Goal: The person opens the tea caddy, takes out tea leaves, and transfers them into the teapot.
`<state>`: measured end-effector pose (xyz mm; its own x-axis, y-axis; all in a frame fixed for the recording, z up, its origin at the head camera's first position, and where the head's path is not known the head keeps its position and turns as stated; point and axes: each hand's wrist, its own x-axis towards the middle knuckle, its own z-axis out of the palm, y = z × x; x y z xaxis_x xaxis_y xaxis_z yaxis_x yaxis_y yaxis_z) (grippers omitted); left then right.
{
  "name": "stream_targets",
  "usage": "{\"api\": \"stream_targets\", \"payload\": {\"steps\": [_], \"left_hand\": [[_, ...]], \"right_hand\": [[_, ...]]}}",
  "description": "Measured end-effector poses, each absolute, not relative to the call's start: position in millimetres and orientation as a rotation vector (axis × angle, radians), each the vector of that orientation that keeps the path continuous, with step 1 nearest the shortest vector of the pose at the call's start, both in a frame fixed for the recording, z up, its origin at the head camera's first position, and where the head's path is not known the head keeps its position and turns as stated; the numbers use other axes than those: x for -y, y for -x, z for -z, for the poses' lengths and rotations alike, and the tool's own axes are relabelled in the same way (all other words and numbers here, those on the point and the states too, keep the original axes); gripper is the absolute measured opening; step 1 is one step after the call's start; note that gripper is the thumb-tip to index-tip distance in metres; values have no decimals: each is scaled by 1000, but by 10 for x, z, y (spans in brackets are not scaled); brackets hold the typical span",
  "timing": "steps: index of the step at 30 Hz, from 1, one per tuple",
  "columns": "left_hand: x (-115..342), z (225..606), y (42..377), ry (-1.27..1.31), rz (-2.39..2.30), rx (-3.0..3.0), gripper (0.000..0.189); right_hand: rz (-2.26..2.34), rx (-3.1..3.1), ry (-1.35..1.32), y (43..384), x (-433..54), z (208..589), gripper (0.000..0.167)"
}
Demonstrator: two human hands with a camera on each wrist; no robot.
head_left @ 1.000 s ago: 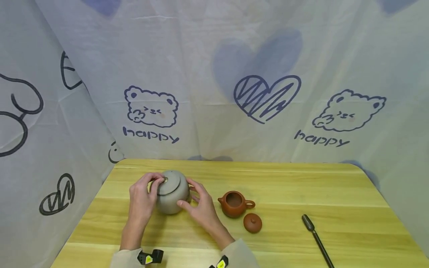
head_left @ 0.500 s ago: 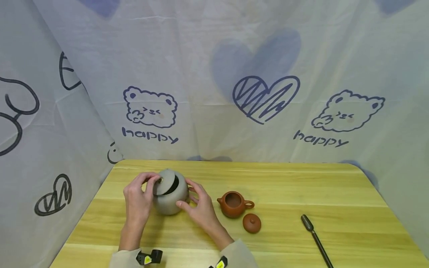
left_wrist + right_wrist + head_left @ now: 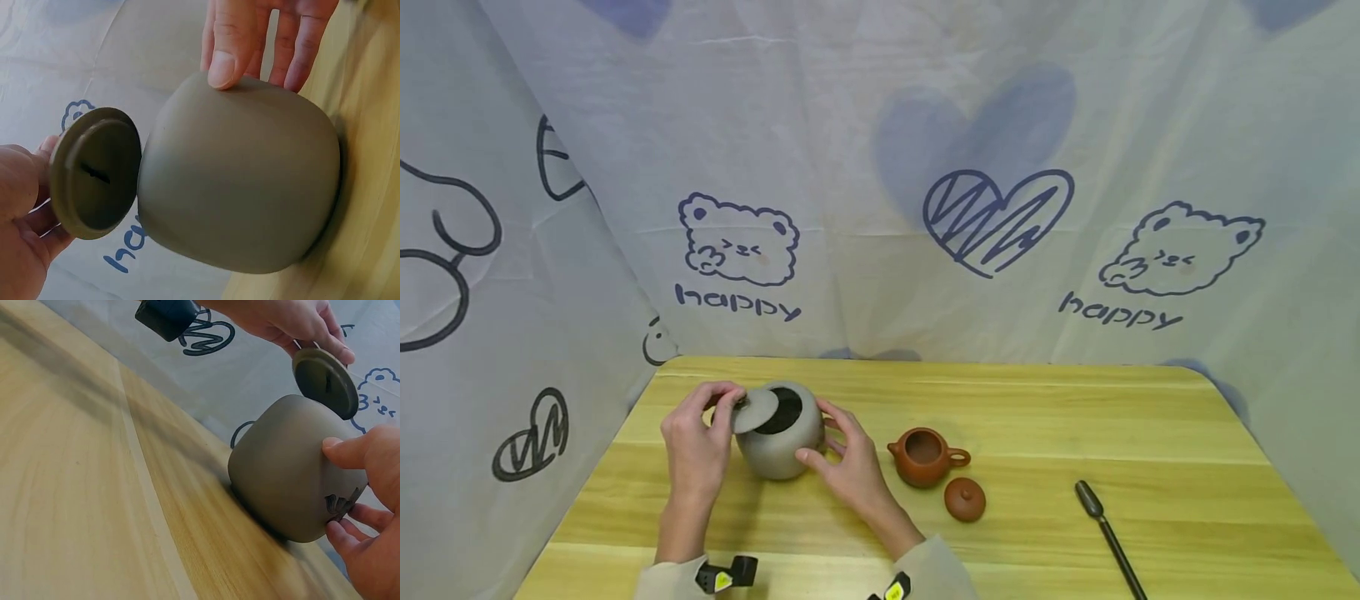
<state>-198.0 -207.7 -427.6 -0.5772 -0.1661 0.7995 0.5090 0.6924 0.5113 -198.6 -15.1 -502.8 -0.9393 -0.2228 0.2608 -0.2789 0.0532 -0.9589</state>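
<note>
A round grey jar (image 3: 778, 458) stands on the wooden table at the left, its dark mouth partly uncovered. My left hand (image 3: 696, 433) pinches the knob of the jar's grey lid (image 3: 756, 410), which is tilted over the jar's left rim. In the left wrist view the underside of the lid (image 3: 103, 175) shows, with a dark slit-like mark in its middle. My right hand (image 3: 850, 462) holds the jar's right side, thumb at the front and fingers behind. A dark pattern on the jar (image 3: 340, 503) shows near the right fingers in the right wrist view.
Right of the jar stands a small reddish-brown teapot (image 3: 912, 475), uncovered, its handle to the right. Its lid (image 3: 965, 500) lies in front of it. Farther right lies a dark slim tool with a thicker end (image 3: 1108, 533). A printed cloth (image 3: 865, 167) hangs behind the table (image 3: 1037, 417).
My left hand has lifted the lid and drawn it to the left, and the jar's dark opening has come into view. The right hand stays on the jar.
</note>
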Motion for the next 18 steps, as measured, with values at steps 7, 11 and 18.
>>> {"api": "stream_targets", "payload": {"steps": [7, 11, 18], "left_hand": [[2156, 4294, 1980, 220, 932, 1996, 5], [2213, 4316, 1982, 177, 925, 1996, 4], [2325, 4361, 1989, 115, 926, 2006, 6]], "right_hand": [[-2049, 2247, -535, 1995, 146, 5049, 71], [-2041, 2247, -545, 1993, 147, 5045, 71], [-2032, 2250, -549, 1995, 148, 5047, 71]]}}
